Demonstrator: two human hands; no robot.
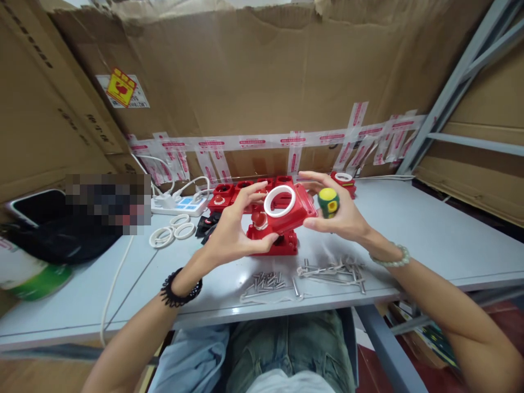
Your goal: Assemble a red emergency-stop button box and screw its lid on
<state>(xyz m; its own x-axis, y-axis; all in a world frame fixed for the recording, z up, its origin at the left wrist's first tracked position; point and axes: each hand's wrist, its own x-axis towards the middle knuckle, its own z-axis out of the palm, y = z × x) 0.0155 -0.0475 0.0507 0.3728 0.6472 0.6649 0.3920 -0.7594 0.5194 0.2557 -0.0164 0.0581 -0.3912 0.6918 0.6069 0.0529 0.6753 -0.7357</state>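
A red housing [301, 203] with a white ring [280, 201] on its face is held up between both hands, tilted. My left hand [235, 232] grips its left side, thumb below and fingers above, beside a round red knob [259, 220]. My right hand [341, 213] holds its right end and also has a green and yellow screwdriver handle [328, 202] in the palm; the shaft is not visible. Below the held piece, another red housing [286, 245] rests on the table, partly covered. Several red housings [224, 189] stand in a row behind.
Screws [268, 281] and long bolts [331, 271] lie near the table's front edge [245, 312]. White rings [162, 237], black parts [207, 225] and a power strip [188, 205] are at left. Another red housing [347, 185] is at back right, before a cardboard wall [245, 71].
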